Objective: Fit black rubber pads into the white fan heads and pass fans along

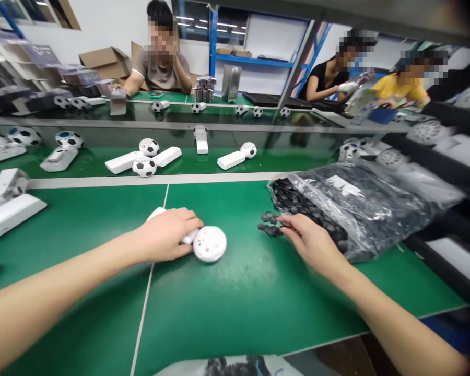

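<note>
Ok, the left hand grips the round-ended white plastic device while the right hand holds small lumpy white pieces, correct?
Not quite: the head view shows the right hand holding small lumpy black pieces, not white. The left hand does grip the round-ended white plastic device.

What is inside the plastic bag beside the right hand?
Small black pieces show at the open mouth of the plastic bag; whatever lies deeper is covered by them and the glossy plastic.

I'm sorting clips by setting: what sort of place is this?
Probably a factory assembly line: many matching white gadgets with football-like heads, a large clear bag of black pieces, and several people beyond the green worktop.
</note>
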`<action>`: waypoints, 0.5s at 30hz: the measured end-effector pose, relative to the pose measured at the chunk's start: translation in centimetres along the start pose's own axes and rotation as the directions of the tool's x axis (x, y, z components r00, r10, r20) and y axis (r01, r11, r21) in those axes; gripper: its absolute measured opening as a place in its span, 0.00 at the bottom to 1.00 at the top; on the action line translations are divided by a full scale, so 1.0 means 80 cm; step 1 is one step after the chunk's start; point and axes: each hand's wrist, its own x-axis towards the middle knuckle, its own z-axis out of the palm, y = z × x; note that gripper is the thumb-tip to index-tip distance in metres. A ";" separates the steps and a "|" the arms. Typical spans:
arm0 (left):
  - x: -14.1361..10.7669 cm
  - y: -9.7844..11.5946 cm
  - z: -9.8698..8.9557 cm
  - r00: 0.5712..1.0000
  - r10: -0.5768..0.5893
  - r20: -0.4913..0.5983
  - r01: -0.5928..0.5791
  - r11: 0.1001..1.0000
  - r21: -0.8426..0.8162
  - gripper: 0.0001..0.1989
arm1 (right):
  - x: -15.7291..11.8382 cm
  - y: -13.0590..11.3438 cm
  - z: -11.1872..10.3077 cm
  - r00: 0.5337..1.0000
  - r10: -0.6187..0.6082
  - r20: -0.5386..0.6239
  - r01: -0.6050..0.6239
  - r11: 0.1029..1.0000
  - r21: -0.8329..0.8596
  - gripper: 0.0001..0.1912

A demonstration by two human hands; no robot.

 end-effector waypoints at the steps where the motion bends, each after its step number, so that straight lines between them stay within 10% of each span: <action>1: 0.009 0.008 0.004 0.998 -0.046 -0.033 0.045 0.999 -0.028 0.20 | 0.001 -0.005 0.000 1.000 -0.009 0.006 0.009 1.000 0.015 0.11; 15: 0.055 0.045 0.024 0.979 -0.196 -0.048 0.188 0.973 -0.134 0.37 | -0.006 -0.049 0.000 0.948 0.148 0.282 -0.225 0.939 0.261 0.07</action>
